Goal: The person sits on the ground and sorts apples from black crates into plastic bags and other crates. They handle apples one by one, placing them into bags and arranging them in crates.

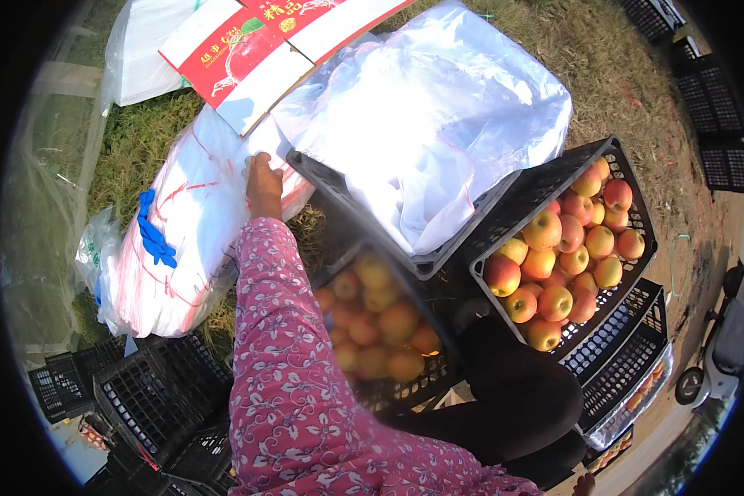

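My left hand (265, 181) reaches out with curled fingers at the upper end of a plastic-wrapped white bundle with red strings (173, 248). Bright glare hides whether its fingers grip the wrapping. Just beyond it is the corner of a red and white printed cardboard piece (254, 53). Right of the hand, white plastic sheeting (421, 124) lines and covers a black plastic crate (425, 268). Below that, partly behind my sleeve, a blurred crate holds apples (378, 316). Only a few fingers of my right hand (584, 483) show at the bottom edge, their grip unclear.
An open black crate of red-yellow apples (564, 254) leans at right, above stacked crates (626, 347). Blue gloves (154, 232) lie on the bundle. More black crates (155, 397) stand lower left. A scooter (713, 353) is at far right. Grass (601, 68) surrounds the crates.
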`<state>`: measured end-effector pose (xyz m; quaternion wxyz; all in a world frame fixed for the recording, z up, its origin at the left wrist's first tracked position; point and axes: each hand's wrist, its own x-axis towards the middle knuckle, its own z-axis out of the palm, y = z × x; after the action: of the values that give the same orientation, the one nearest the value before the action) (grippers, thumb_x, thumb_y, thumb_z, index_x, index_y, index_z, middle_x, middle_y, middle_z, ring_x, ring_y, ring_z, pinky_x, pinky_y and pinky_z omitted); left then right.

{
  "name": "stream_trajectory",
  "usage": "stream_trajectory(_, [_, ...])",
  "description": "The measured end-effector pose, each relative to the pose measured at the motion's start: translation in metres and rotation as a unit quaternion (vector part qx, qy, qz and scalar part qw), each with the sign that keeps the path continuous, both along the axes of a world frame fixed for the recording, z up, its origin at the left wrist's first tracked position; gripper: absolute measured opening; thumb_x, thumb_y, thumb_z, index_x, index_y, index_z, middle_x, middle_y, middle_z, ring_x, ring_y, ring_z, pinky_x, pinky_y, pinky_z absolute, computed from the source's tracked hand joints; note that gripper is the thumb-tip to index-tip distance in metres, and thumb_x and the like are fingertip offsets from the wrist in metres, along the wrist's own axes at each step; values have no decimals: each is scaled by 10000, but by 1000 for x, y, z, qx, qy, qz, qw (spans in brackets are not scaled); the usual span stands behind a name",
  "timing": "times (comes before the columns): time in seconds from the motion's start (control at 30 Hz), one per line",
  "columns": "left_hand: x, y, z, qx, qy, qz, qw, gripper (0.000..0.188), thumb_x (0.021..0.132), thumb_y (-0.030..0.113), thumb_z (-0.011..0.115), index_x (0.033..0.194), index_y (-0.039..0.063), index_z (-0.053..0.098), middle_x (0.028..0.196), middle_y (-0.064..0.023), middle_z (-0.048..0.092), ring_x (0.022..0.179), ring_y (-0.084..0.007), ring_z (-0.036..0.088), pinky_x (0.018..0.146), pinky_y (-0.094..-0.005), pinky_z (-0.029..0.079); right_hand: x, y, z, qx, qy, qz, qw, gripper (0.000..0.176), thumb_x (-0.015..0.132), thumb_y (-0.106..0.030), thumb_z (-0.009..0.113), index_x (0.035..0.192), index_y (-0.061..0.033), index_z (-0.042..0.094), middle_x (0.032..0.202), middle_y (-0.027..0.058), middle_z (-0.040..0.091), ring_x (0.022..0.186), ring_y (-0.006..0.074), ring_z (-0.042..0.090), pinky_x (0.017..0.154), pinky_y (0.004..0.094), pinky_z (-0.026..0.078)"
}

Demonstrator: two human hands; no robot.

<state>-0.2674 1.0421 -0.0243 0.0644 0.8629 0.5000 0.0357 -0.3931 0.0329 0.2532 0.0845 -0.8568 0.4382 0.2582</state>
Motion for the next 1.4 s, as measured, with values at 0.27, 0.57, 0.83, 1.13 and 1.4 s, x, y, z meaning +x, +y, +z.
stream_trajectory(0.27, [-19,47,-7,-100,-70,-30,992,165,806,202,679,872,57,720,846,-146,700,786,-303,669,738,-384,514,-6,6,-4,0,-4,-6,1000,476,907,-217,611,1311,6,493,1149,131,593,964,222,554,801,297,460])
stream_trajectory(0.57, [-25,55,3,-52,-155,19,986,215,870,192,556,876,59,724,882,-161,701,841,-335,667,794,-410,510,-17,23,-27,15,-23,-14,1000,455,922,-216,593,1307,10,502,1129,111,602,931,192,559,777,275,463])
stream_trajectory(0.83, [-56,62,19,-18,-252,201,946,274,932,204,465,987,-13,623,981,-241,660,930,-396,635,837,-447,493,-37,20,-31,31,-42,-11,999,438,935,-214,578,1303,14,510,1111,93,610,903,165,563,755,256,466])
stream_trajectory(1.13, [-109,16,96,-173,-429,164,871,468,970,385,486,1010,-61,624,935,-161,671,867,-322,631,771,-405,481,-70,-6,-32,56,-97,1,994,420,950,-212,561,1298,19,519,1090,73,620,870,134,567,731,234,470])
stream_trajectory(1.4, [46,-326,298,-639,-658,-100,386,607,895,532,619,1152,-14,558,1073,-84,599,986,-159,563,870,-324,473,6,47,27,174,-483,134,848,295,971,-220,504,1141,-14,631,835,5,634,738,73,571,605,220,433])
